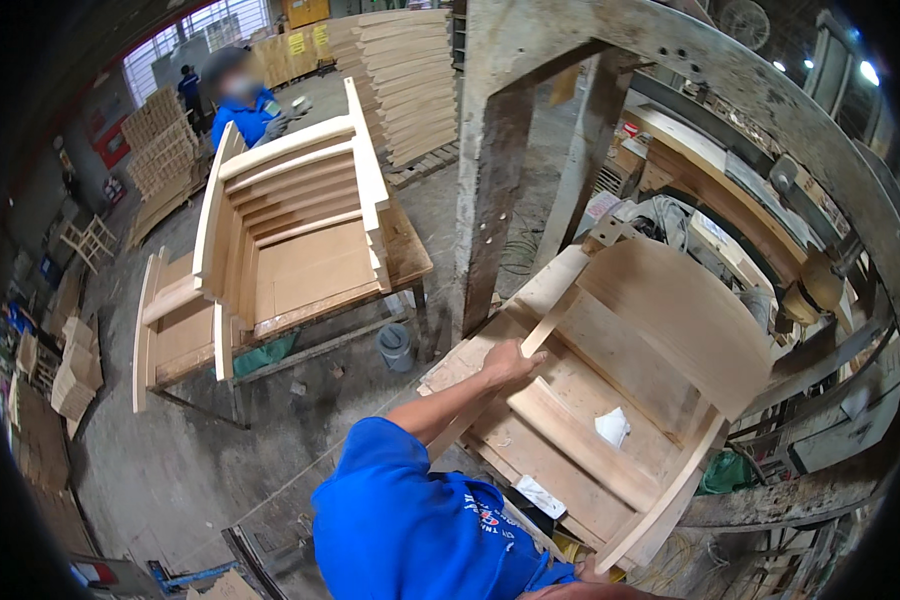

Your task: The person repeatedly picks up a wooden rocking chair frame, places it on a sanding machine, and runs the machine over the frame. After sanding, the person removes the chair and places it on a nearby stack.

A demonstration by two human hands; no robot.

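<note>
A bare wooden chair frame [585,440] with a wide curved back panel [680,320] lies on the wooden bench in front of me. My left hand [513,363] is closed around its left side post. At the lower edge, my right hand [592,571] grips the near end of the curved right side post; most of that hand is cut off or hidden by my arm. Between the posts runs a rounded crossbar [585,445]. Beyond it, a crumpled white piece [613,428] rests on the bench, and another white piece [541,496] lies nearer me.
A heavy metal machine frame [495,190] rises just beyond the bench. To the left, assembled chair frames [290,200] rest on a table [410,255] with a grey bucket [396,347] beside it. Stacked wooden parts [400,80] and a person in blue [242,110] are farther back.
</note>
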